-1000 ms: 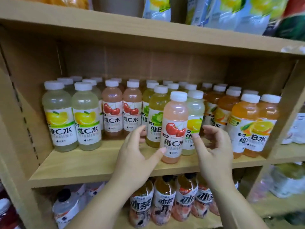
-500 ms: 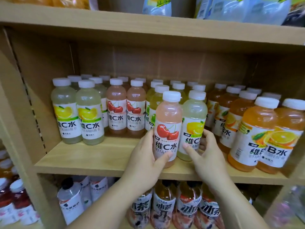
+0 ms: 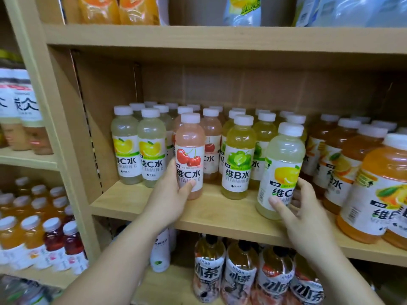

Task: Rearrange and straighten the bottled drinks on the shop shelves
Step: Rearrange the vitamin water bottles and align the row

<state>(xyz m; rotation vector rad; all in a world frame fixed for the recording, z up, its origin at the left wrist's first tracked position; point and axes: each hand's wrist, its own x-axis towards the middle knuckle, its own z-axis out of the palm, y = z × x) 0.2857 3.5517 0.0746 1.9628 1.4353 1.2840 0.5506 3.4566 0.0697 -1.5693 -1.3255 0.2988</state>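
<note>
L hand [image 3: 169, 194] grips cherry bottle [image 3: 189, 155], now shifted to 9 o'clock of lime bottle [image 3: 239, 159], fronting its row; R hand [image 3: 301, 208] grasps lemon bottle [image 3: 280, 170] at 3 o'clock, prob. next.

Orange bottles [image 3: 374, 216] cut off at right edge; left-bay bottles [image 3: 22, 111] blurred, labels perhaps unreadable.

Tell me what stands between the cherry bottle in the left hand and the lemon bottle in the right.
Head view: one lime bottle stands between the cherry bottle and the lemon bottle, slightly further back; bare shelf board lies in front of it.
</note>
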